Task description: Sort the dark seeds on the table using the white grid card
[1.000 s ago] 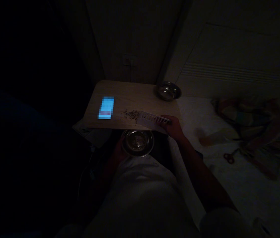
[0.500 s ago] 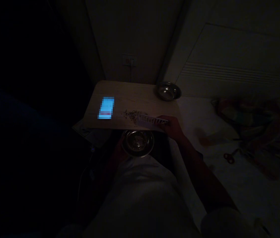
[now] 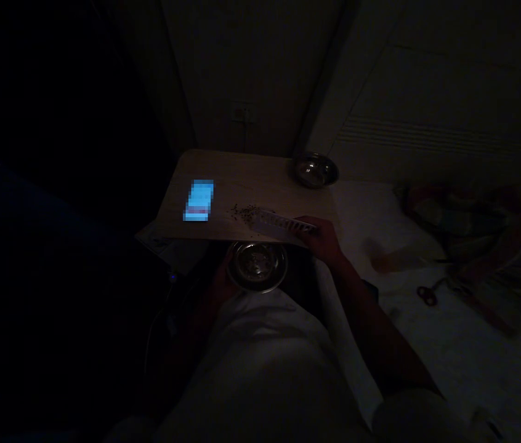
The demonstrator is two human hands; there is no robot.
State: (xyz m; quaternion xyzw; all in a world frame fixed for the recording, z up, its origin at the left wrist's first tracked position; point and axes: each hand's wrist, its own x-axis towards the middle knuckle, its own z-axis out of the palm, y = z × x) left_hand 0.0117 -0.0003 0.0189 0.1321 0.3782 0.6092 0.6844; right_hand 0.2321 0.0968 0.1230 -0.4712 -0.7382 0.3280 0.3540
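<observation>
A: Head view, very dim. Where was the pale slotted strip (image 3: 279, 225)?
B: In the right hand (image 3: 321, 237), fingers closed round its near end, pinching it. The far end stuck out leftward, past the fingertips, and met the edge of a scatter of dark bits (image 3: 243, 213) on the table (image 3: 228, 175).
A: And the left hand (image 3: 224, 280)?
B: It gripped the metal dish (image 3: 279, 271) at the left side. The fingers underneath were lost in shadow; how far they spread, I couldn't tell. The dish sat just below the table's near edge, in front of the person's pale clothing.
A: Materials?
B: Table: light wood grain, rounded corner, smooth. Strip: straight and narrow, a row of openings along it, plastic-looking. Dish: round, shiny, wide-rimmed, with pale matter inside too dim to identify. Bits: small, grainy, loosely strewn.
A: Anything else nearby?
B: A second metal bowl (image 3: 298, 174), deeper and glossy, at the far right corner. A glowing blue rectangle (image 3: 199, 200), blurred into blocks, lay left of the bits, well apart from the strip. Dark-red scissor handles (image 3: 427, 296) rested on the whitish surface at right.
</observation>
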